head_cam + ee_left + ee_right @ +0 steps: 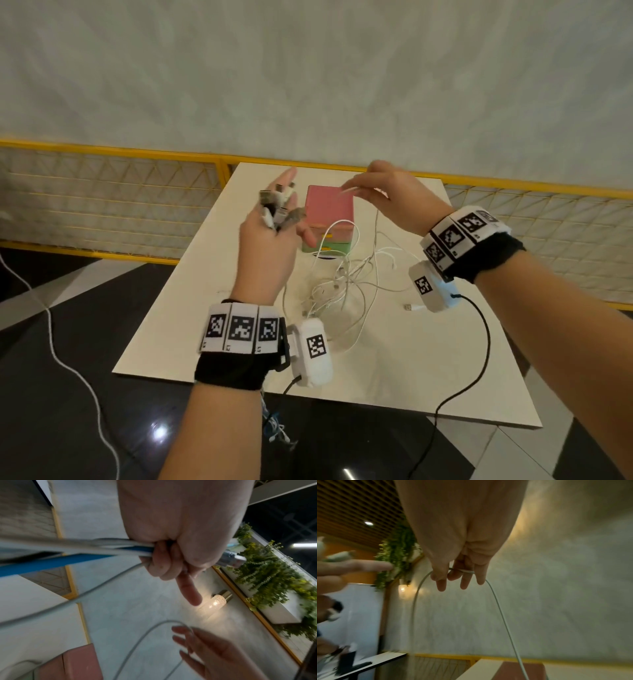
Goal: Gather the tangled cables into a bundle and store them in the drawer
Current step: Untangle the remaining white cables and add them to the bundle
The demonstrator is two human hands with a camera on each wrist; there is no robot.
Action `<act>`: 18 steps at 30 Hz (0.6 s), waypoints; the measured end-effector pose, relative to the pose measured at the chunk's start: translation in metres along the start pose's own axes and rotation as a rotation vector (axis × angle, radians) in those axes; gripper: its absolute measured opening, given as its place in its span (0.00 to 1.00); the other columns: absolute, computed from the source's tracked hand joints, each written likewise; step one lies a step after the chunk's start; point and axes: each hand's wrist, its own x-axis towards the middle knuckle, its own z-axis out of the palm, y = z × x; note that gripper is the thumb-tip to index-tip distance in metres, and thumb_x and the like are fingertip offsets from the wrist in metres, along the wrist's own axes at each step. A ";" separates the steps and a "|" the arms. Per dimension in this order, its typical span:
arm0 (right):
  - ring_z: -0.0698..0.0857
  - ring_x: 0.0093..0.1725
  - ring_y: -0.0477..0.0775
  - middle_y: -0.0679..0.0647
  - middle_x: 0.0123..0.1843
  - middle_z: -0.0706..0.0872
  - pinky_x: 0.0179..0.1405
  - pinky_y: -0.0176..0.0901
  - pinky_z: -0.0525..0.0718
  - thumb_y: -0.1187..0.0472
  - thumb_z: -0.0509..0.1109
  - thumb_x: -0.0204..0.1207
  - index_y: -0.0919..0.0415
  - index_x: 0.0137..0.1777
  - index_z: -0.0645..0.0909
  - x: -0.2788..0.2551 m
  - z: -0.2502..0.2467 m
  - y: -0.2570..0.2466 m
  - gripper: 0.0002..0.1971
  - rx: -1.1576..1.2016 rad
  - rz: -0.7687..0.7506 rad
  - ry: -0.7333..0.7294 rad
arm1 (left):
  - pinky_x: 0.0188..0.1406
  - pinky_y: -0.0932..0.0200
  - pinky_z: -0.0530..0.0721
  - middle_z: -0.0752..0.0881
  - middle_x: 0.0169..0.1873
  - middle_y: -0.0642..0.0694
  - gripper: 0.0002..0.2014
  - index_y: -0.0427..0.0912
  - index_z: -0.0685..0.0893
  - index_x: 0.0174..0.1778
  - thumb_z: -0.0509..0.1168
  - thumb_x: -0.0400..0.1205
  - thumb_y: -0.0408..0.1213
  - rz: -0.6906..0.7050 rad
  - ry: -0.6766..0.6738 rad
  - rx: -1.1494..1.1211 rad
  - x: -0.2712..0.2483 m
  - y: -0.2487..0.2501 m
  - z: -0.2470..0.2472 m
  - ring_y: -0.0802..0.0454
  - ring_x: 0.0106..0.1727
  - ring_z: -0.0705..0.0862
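Cables (339, 284) tangled, left hand (270, 236) gripping plugs (277, 205)

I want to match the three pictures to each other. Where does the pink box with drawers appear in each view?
Head view: the pink box stands at the middle of the picture, on the far part of the white table, between the two raised hands.
Left wrist view: its pink top fills the bottom left corner.
Right wrist view: its pink top lies at the bottom edge, right of middle.
Shared landmark: the yellow rail behind the table.
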 end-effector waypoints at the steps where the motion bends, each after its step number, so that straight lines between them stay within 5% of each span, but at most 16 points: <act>1: 0.75 0.43 0.50 0.53 0.45 0.76 0.45 0.35 0.68 0.60 0.63 0.82 0.60 0.61 0.85 0.002 -0.001 -0.006 0.13 -0.017 -0.058 -0.028 | 0.41 0.76 0.78 0.88 0.36 0.56 0.18 0.48 0.77 0.71 0.58 0.88 0.29 -0.012 -0.058 0.000 -0.001 0.000 0.006 0.57 0.26 0.85; 3: 0.78 0.45 0.52 0.57 0.47 0.79 0.47 0.40 0.74 0.61 0.63 0.81 0.62 0.59 0.85 0.002 -0.002 -0.016 0.13 -0.038 -0.162 -0.047 | 0.32 0.79 0.76 0.87 0.40 0.44 0.19 0.56 0.79 0.64 0.60 0.86 0.26 -0.062 -0.166 0.077 0.001 -0.005 0.015 0.57 0.25 0.85; 7: 0.76 0.45 0.48 0.56 0.47 0.80 0.46 0.35 0.73 0.64 0.64 0.80 0.62 0.54 0.83 -0.001 -0.004 -0.020 0.08 -0.001 -0.217 0.014 | 0.25 0.77 0.73 0.84 0.23 0.50 0.19 0.48 0.82 0.31 0.57 0.83 0.23 -0.178 -0.244 0.290 0.003 -0.008 0.024 0.69 0.23 0.79; 9: 0.77 0.45 0.47 0.54 0.47 0.81 0.47 0.32 0.73 0.63 0.65 0.81 0.63 0.53 0.82 -0.004 0.000 -0.011 0.06 0.040 -0.169 0.038 | 0.23 0.74 0.72 0.83 0.21 0.51 0.18 0.46 0.81 0.31 0.57 0.83 0.24 -0.169 -0.210 0.245 0.003 -0.005 0.027 0.65 0.20 0.78; 12: 0.76 0.39 0.43 0.49 0.42 0.80 0.44 0.28 0.73 0.60 0.62 0.83 0.63 0.50 0.81 -0.016 0.019 0.012 0.08 0.149 0.027 -0.029 | 0.33 0.61 0.76 0.83 0.20 0.54 0.16 0.47 0.80 0.33 0.60 0.86 0.32 -0.084 -0.092 0.157 0.005 0.006 0.023 0.58 0.25 0.78; 15: 0.80 0.40 0.48 0.52 0.40 0.82 0.46 0.40 0.75 0.59 0.57 0.85 0.60 0.45 0.79 -0.041 0.045 0.044 0.12 0.173 0.271 -0.154 | 0.27 0.66 0.75 0.82 0.25 0.56 0.15 0.47 0.79 0.39 0.56 0.87 0.26 0.007 0.113 -0.062 0.012 0.022 0.007 0.58 0.20 0.76; 18: 0.81 0.41 0.55 0.58 0.40 0.84 0.47 0.45 0.77 0.60 0.55 0.85 0.61 0.42 0.79 -0.061 0.056 0.064 0.14 0.199 0.370 -0.148 | 0.22 0.69 0.72 0.79 0.34 0.48 0.09 0.38 0.79 0.45 0.57 0.89 0.32 0.069 0.255 -0.068 0.023 0.028 -0.017 0.61 0.19 0.75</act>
